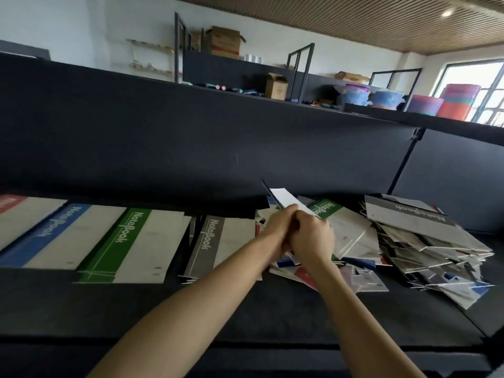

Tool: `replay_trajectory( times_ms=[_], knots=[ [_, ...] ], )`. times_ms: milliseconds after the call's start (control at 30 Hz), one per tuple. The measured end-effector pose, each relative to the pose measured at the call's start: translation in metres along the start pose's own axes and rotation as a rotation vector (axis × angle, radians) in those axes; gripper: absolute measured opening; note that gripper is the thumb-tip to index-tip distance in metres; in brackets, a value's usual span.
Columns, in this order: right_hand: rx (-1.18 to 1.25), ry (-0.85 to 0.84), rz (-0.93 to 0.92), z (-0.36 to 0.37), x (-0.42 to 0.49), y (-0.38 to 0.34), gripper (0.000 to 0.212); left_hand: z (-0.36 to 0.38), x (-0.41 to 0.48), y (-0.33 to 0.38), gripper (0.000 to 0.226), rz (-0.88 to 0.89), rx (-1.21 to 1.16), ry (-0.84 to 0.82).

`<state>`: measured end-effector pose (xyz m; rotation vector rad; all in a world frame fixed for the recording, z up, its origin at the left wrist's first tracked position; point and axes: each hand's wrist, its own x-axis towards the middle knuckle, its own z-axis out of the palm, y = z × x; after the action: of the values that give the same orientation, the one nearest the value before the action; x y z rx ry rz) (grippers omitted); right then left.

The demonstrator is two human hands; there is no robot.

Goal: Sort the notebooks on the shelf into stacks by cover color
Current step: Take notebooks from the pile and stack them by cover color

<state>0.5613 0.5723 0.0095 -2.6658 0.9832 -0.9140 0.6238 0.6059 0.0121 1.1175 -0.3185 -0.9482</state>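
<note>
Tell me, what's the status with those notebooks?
Left hand and right hand grip one notebook. Sorted stacks left, unsorted pile right. Nothing blocking.

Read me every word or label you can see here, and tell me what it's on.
"NoteBook": blue notebook
"NoteBook": green notebook
"NoteBook": gray notebook
"NoteBook": green notebook in pile
"NoteBook", upside down: gray notebook atop heap
Blurred: red notebook, boxes. Held notebook shows no text.
</note>
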Motion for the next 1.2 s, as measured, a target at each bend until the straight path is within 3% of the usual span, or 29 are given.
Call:
replay_trajectory(
  times_ms=[167,267,367,467,633,767,900,1033,1200],
  knots=[
    [0.312,-0.125,-0.194,0.025,-0.006,-0.05,0.025,-0.07,0.002,0.018,0.021,0.293,-0.038,0.407],
    [0.212,-0.196,-0.195,0.05,-0.005,-0.069,0.032,-0.128,-0.011,0.035,0.028,0.383,0.17,0.669],
    [0.145,-0.361,-0.048,0.072,-0.004,-0.086,0.044,-0.179,-0.031,0.047,0.025,0.373,0.196,0.755],
    [0.334,-0.462,-0.065,0.087,-0.01,-0.111,0.053,-0.22,-0.043,0.052,0.028,0.37,0.303,0.813],
    [0.354,-0.461,-0.083,0.105,-0.023,-0.157,0.053,-0.263,-0.044,0.065,0.062,0.261,0.667,0.657],
    [0.159,-0.49,-0.088,0.113,-0.035,-0.18,0.045,-0.28,-0.042,0.07,0.032,0.181,1.281,0.559],
    [-0.16,-0.619,-0.17,0.116,-0.043,-0.195,0.033,-0.294,-0.044,0.061,0.032,0.084,1.667,0.479],
    [-0.344,-0.653,-0.127,0.119,-0.044,-0.206,0.034,-0.299,-0.045,0.053,0.03,0.08,1.86,0.433],
    [-0.267,-0.635,-0.086,0.121,-0.047,-0.206,0.033,-0.292,-0.044,0.05,0.029,0.159,1.899,0.343]
  ],
)
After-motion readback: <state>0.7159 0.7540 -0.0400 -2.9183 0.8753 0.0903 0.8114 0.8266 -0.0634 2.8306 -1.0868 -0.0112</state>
